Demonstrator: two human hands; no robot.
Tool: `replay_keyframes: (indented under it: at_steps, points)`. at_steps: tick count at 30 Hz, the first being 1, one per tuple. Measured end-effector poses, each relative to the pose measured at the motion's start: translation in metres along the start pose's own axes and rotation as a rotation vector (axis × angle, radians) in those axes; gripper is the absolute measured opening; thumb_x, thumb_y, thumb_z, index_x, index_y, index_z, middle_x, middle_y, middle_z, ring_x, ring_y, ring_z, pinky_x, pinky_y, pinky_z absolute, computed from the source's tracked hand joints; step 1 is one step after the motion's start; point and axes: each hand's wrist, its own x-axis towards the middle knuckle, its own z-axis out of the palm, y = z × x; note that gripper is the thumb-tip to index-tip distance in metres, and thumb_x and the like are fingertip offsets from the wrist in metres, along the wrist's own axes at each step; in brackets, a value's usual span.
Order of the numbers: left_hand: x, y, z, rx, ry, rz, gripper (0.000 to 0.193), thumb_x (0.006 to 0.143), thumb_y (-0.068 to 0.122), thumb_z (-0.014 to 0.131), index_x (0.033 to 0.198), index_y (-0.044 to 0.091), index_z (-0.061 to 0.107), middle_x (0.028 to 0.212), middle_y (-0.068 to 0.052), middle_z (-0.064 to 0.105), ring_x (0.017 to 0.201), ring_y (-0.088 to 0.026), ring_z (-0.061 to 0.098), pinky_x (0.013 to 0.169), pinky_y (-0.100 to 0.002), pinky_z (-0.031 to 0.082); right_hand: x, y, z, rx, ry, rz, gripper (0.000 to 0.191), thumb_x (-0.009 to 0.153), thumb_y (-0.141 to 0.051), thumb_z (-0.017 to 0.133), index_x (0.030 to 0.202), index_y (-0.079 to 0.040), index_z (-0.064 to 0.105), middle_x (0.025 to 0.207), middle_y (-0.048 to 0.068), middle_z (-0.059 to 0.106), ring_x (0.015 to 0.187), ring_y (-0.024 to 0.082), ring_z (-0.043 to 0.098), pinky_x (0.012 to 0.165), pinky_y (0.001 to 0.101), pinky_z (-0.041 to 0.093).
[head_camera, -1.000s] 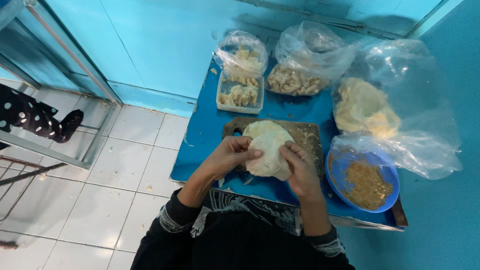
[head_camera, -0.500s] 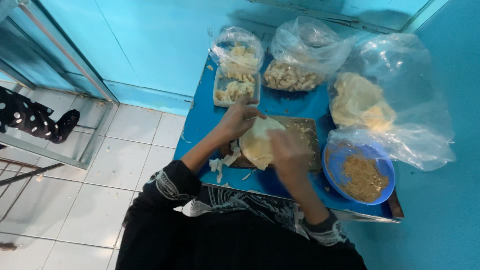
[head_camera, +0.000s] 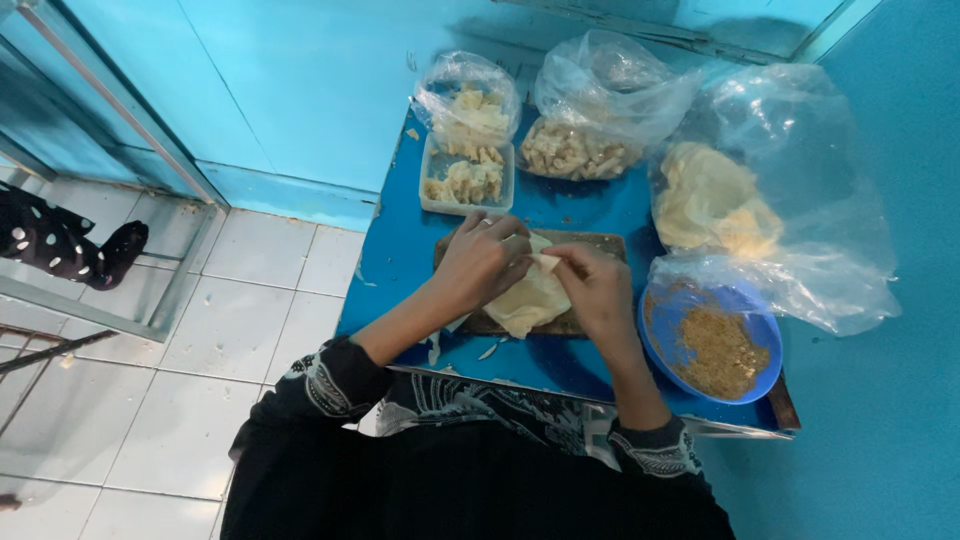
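A pale, thin dough wrapper (head_camera: 530, 298) lies on a brown wooden board (head_camera: 600, 243) on the blue table (head_camera: 395, 260). My left hand (head_camera: 482, 260) presses on the wrapper's left half, fingers curled over it. My right hand (head_camera: 597, 287) pinches the wrapper's upper right edge and folds it inward. Both hands meet over the sheet, and part of it is hidden beneath them.
A blue bowl of brown crumbly filling (head_camera: 712, 345) sits right of the board. Behind stand a clear tray of folded pieces (head_camera: 466, 182), two plastic bags of pieces (head_camera: 575, 148), and a bag of stacked wrappers (head_camera: 712, 200). Tiled floor (head_camera: 200, 330) lies left; scraps (head_camera: 434, 348) near the front edge.
The round wrapper was held up flat between both hands; it now lies on the board partly folded, with both hands closed in over it.
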Motion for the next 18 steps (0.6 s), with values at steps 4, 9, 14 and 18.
replay_keyframes:
  at_steps: [4,9,14,18]
  points:
    - [0.005,0.001,0.0,-0.061,0.019,0.031,0.05,0.082,0.034,0.079,0.121,0.006,0.066,0.117,-0.013,0.063,0.103,-0.034,0.063,0.092,-0.049,0.045,0.011,0.005,-0.005,-0.036,-0.061,0.044,0.016,0.092,-0.012,0.074,0.107,-0.005,0.075,0.087,0.011,0.076,0.075,0.017,0.074,0.065,0.0325,0.057]
    - [0.011,0.007,0.008,-0.028,0.085,-0.009,0.06,0.082,0.027,0.079,0.134,0.004,0.059,0.106,-0.015,0.064,0.094,-0.036,0.064,0.084,-0.049,0.047,0.027,0.002,-0.006,-0.104,-0.154,-0.052,0.012,0.091,-0.014,0.077,0.098,-0.004,0.076,0.084,0.01,0.074,0.071,0.017,0.072,0.063,0.0326,0.053]
    - [0.009,-0.012,0.012,-0.257,0.036,0.051,0.032,0.09,0.021,0.075,0.119,0.01,0.07,0.107,-0.01,0.07,0.096,-0.036,0.068,0.078,-0.048,0.054,0.032,-0.001,-0.017,-0.124,-0.264,0.139,0.024,0.083,-0.021,0.085,0.102,-0.007,0.079,0.076,0.013,0.067,0.061,0.021,0.062,0.057,0.0342,0.046]
    - [0.011,-0.023,-0.002,-0.236,-0.135,-0.019,0.017,0.09,0.019,0.074,0.104,0.011,0.077,0.095,-0.009,0.071,0.09,-0.036,0.068,0.073,-0.049,0.053,0.034,0.0,-0.023,-0.218,-0.423,0.086,0.027,0.078,-0.022,0.087,0.1,-0.009,0.079,0.077,0.008,0.072,0.062,0.02,0.065,0.058,0.0339,0.049]
